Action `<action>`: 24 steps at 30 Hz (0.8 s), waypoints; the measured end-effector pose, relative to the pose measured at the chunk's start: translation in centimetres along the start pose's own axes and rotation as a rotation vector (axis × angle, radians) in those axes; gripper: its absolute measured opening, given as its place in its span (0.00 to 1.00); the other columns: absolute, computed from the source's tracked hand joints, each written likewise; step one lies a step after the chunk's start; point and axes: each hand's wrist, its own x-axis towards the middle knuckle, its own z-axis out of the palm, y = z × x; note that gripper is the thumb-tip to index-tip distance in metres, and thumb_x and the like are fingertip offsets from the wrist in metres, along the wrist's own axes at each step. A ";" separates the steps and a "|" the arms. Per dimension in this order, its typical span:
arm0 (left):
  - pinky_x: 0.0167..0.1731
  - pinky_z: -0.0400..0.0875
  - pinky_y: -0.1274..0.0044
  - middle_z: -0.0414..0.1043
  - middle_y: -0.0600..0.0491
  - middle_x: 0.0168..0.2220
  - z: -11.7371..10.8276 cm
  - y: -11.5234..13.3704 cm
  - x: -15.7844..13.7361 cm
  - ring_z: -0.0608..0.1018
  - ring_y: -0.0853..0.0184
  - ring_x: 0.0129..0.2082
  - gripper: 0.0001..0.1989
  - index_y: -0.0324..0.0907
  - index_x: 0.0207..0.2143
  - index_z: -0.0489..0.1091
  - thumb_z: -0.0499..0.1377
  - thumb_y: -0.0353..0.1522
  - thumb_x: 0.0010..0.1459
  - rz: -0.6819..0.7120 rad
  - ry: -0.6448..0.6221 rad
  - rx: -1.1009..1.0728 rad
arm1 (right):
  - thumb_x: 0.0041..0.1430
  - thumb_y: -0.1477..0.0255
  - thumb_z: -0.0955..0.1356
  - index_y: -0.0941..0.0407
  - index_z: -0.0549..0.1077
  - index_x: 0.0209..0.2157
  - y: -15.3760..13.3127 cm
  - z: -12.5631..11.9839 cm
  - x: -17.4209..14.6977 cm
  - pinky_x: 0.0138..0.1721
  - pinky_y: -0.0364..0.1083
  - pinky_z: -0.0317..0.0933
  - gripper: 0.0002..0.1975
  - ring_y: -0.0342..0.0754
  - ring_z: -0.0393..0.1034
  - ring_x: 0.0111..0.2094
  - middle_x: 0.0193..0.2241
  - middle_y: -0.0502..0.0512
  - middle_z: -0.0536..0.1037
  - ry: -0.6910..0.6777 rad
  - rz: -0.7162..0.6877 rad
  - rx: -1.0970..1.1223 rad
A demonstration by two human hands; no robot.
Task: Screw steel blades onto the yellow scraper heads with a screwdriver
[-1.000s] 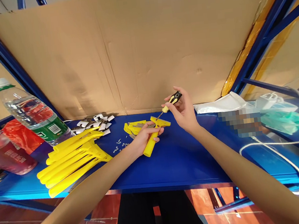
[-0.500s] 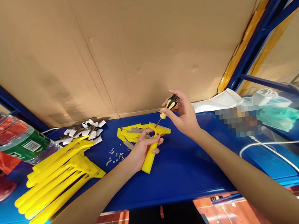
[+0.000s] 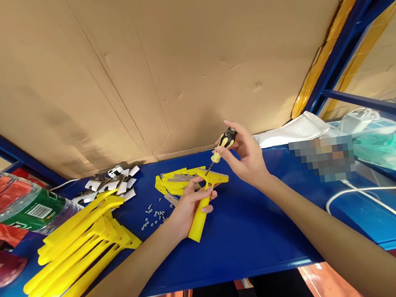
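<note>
My left hand [image 3: 188, 206] is closed around a yellow plastic scraper [image 3: 199, 223], its handle slanting down toward me and its wide head pointing up and right. In my right hand [image 3: 248, 159] is a screwdriver [image 3: 228, 137] with a black and cream grip, held between thumb and fingers. The screwdriver's shaft slants down to the left, and its tip meets the scraper's head. Behind my left hand lies a pile of flat yellow pieces [image 3: 168, 183] and grey metal blades [image 3: 183, 177]. Small screws and nuts [image 3: 155, 216] are scattered left of that pile.
Several yellow scraper handles [image 3: 84, 254] lie stacked at left on the blue table [image 3: 246, 244]. Beyond them are black and white cards [image 3: 110, 182], a large plastic bottle [image 3: 27, 203] and a red can [image 3: 1, 264]. A white cable [image 3: 381, 203] and green plastic bag [image 3: 382, 147] lie right.
The camera view has shifted slightly. Both hands keep their holds, and the screwdriver's tip stays at the scraper's head.
</note>
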 end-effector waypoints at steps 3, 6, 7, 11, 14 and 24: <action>0.18 0.57 0.87 0.78 0.48 0.51 -0.3 -0.3 0.2 0.83 0.69 0.36 0.33 0.49 0.50 0.65 0.77 0.21 0.48 0.016 -0.008 -0.003 | 0.78 0.47 0.69 0.39 0.60 0.79 -0.4 -0.1 0.1 0.54 0.63 0.85 0.35 0.61 0.85 0.55 0.61 0.61 0.81 -0.076 -0.005 0.063; 0.18 0.57 0.87 0.79 0.47 0.53 -0.5 -0.5 0.4 0.84 0.69 0.36 0.32 0.49 0.49 0.65 0.76 0.20 0.49 0.016 0.006 -0.018 | 0.76 0.45 0.70 0.38 0.59 0.79 -0.3 0.1 0.1 0.55 0.65 0.85 0.38 0.62 0.85 0.56 0.61 0.60 0.81 -0.106 0.001 0.061; 0.18 0.57 0.87 0.79 0.47 0.53 -0.6 -0.5 0.5 0.84 0.69 0.36 0.32 0.49 0.50 0.65 0.76 0.20 0.49 0.017 0.008 -0.019 | 0.75 0.44 0.71 0.39 0.60 0.79 -0.2 0.1 0.1 0.55 0.65 0.85 0.39 0.63 0.85 0.56 0.59 0.60 0.81 -0.102 -0.001 0.041; 0.18 0.57 0.87 0.79 0.47 0.51 -0.6 -0.6 0.4 0.84 0.69 0.36 0.32 0.49 0.51 0.66 0.75 0.20 0.50 0.024 -0.020 0.002 | 0.70 0.41 0.74 0.39 0.64 0.77 -0.2 0.2 0.0 0.57 0.66 0.84 0.41 0.66 0.84 0.57 0.59 0.61 0.81 -0.045 -0.024 -0.037; 0.18 0.58 0.87 0.79 0.47 0.51 -0.5 -0.6 0.3 0.84 0.69 0.36 0.32 0.49 0.52 0.66 0.75 0.20 0.50 0.022 -0.029 0.011 | 0.76 0.43 0.69 0.38 0.60 0.79 -0.8 0.3 0.0 0.57 0.66 0.84 0.38 0.65 0.83 0.58 0.61 0.61 0.80 -0.062 -0.013 -0.022; 0.18 0.59 0.85 0.80 0.45 0.51 -0.5 -0.7 0.4 0.85 0.68 0.34 0.30 0.47 0.49 0.64 0.74 0.18 0.52 0.021 -0.036 -0.045 | 0.76 0.45 0.71 0.38 0.56 0.80 -0.4 1.2 -0.6 0.56 0.66 0.84 0.40 0.64 0.85 0.55 0.60 0.60 0.81 -0.125 -0.023 0.003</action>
